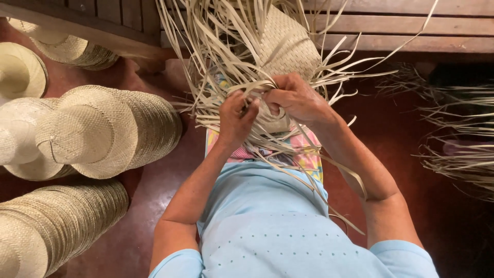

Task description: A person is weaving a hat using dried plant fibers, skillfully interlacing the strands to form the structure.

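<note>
A half-woven straw hat point(288, 44) rests on my lap, its finished crown pointing away and many loose pale straw strips point(216, 62) fanning out around it. My left hand point(236, 118) pinches strips at the near edge of the weave. My right hand point(296, 98) is right beside it, fingers curled over the same strips. Both hands touch at the weave's edge. Under them lies a colourful patterned cloth point(303, 154) on my lap.
Stacks of finished woven straw hats point(103, 128) lie on the dark red floor at my left, with another stack point(56, 221) nearer. Loose straw bundles point(458, 149) lie at the right. A wooden bench point(401, 25) runs across the top.
</note>
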